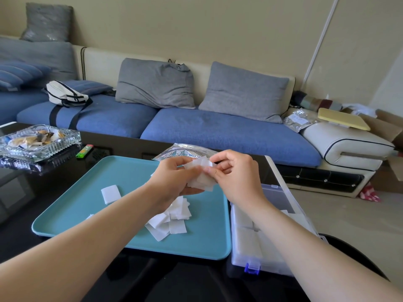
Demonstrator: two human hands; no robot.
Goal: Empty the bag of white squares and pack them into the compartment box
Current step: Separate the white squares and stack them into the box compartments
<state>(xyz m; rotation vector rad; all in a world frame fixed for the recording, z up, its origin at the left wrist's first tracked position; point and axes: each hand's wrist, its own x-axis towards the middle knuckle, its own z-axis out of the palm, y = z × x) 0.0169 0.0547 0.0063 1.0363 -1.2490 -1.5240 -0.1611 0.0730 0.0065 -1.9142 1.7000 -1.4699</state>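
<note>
A plain beige wall [218, 29] runs behind a long sofa [218, 131] with blue seat cushions and a cream frame; two grey pillows [244, 92] lean against its back; a white bag [65, 94] with black straps lies on the left seat; a white conduit [320, 38] climbs the wall; pale floor [340, 214] shows at right; daylight is soft and even.

You've got a matt teal plastic tray [91, 205], glossy black table [26, 192], clear smooth plastic compartment box [250, 253], crinkly shiny bag [183, 152], matt white squares [170, 223], ribbed glass ashtray [39, 140], woven-cloth sofa cushions [218, 131].
</note>
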